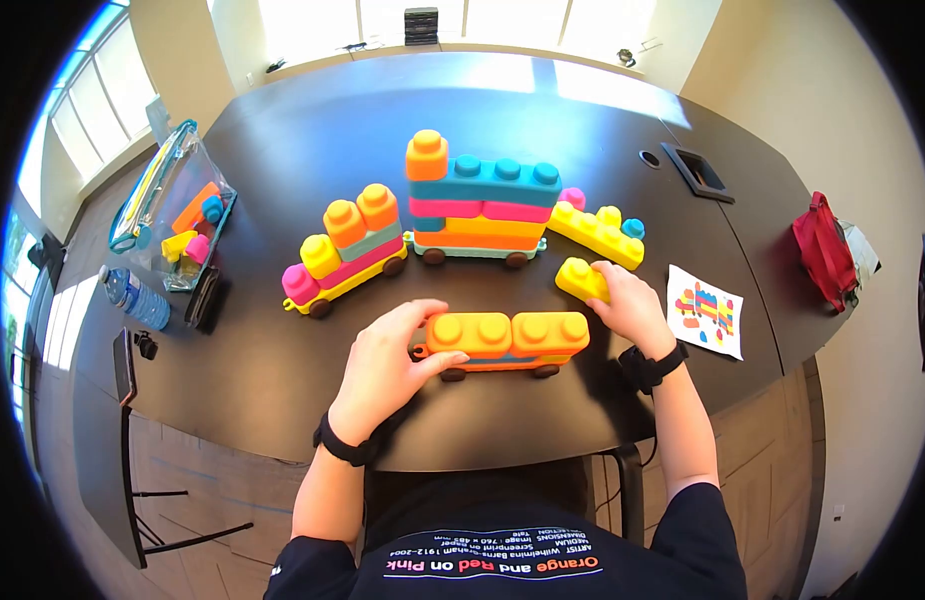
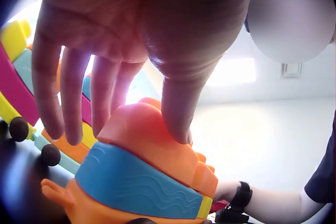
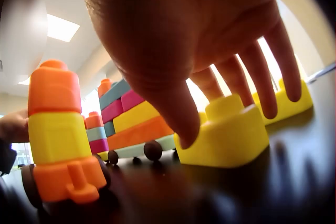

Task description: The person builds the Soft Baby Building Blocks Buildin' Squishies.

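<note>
Left hand [image 1: 385, 348], fingers wide, grips orange wagon [image 1: 507, 347] near tabletop's front edge [image 1: 482, 458]; right hand [image 1: 628, 304], fingers parted, pinches yellow block [image 1: 580, 279]

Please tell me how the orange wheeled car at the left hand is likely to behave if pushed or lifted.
The orange wheeled car would probably roll if pushed, since it has dark wheels. It looks stiff, as its block sides hold their shape. Lifted by the top orange blocks, it might separate, because seams show between its stacked layers.
</note>
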Action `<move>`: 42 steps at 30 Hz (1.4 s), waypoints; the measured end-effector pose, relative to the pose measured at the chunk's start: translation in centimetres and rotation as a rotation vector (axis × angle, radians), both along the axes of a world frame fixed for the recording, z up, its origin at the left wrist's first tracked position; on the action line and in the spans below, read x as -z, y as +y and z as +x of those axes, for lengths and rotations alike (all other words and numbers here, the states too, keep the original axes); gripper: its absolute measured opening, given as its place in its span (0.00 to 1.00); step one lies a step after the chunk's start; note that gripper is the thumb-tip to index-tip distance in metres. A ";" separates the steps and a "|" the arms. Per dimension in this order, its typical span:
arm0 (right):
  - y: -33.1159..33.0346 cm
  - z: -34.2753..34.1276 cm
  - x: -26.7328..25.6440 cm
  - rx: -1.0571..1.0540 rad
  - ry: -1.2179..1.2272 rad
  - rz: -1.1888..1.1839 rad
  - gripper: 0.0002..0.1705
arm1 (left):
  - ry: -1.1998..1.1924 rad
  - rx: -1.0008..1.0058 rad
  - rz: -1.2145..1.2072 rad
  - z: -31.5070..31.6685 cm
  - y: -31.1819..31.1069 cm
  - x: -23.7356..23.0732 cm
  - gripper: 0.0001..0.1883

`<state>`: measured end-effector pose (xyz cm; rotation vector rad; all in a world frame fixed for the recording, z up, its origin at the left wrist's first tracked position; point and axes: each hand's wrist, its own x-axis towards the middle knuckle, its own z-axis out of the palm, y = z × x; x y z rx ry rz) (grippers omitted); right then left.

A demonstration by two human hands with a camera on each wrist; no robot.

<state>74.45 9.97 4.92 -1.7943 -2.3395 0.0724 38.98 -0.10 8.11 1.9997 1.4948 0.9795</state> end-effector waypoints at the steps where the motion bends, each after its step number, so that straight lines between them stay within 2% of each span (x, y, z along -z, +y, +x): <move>1: -0.2 -0.3 -0.5 0.012 0.000 -0.004 0.30 | -0.002 -0.006 0.001 -0.1 0.0 0.1 0.28; 4: -1.3 -1.9 -2.4 0.016 0.085 0.029 0.30 | -0.017 -0.001 -0.029 -0.1 0.0 0.4 0.28; 6: -2.0 -3.1 -3.6 -0.164 0.433 0.165 0.32 | -0.029 0.003 -0.053 -0.1 0.1 0.3 0.27; 8: -3.7 -5.2 -6.3 -0.353 0.643 0.122 0.33 | -0.041 0.009 -0.067 0.1 0.2 0.3 0.27; 10: -5.0 -7.0 -7.2 -0.483 0.715 0.044 0.33 | -0.053 0.018 -0.081 0.2 0.3 0.3 0.27; 12: -5.6 -8.9 -6.5 -0.559 0.955 -0.159 0.31 | -0.061 0.015 -0.080 0.3 0.3 0.3 0.28; 13: -5.4 -9.3 -6.3 -0.629 0.848 -0.101 0.31 | -0.060 0.015 -0.080 0.3 0.3 0.4 0.28; 16: -5.3 -10.6 -5.7 -0.631 0.728 0.006 0.31 | -0.091 0.038 -0.065 0.2 0.4 0.5 0.28; 19: -5.2 -10.8 -5.4 -0.619 0.680 0.003 0.31 | -0.073 0.025 -0.097 0.4 0.4 0.4 0.28; 24: -5.1 -10.8 -4.8 -0.652 0.549 0.127 0.31 | -0.158 0.024 -0.035 0.4 0.4 0.9 0.36; 28: -5.0 -10.9 -4.8 -0.640 0.519 0.140 0.30 | -0.204 0.061 -0.084 0.6 0.4 0.0 0.39; 30: -5.3 -11.0 -5.0 -0.647 0.555 0.130 0.30 | -0.190 0.040 0.098 0.5 0.6 0.3 0.39; 32: -5.3 -10.9 -4.9 -0.637 0.556 0.136 0.30 | -0.150 0.072 0.146 0.6 0.7 0.1 0.36; 34: -5.3 -10.9 -4.9 -0.636 0.561 0.134 0.30 | -0.169 0.073 0.037 0.7 0.5 -0.3 0.29; 37: -5.3 -10.9 -4.7 -0.635 0.557 0.158 0.30 | -0.234 0.070 -0.001 1.1 0.4 -0.7 0.26; 42: -5.5 -11.0 -4.7 -0.615 0.540 0.161 0.31 | -0.178 0.088 0.035 0.9 0.7 -1.0 0.26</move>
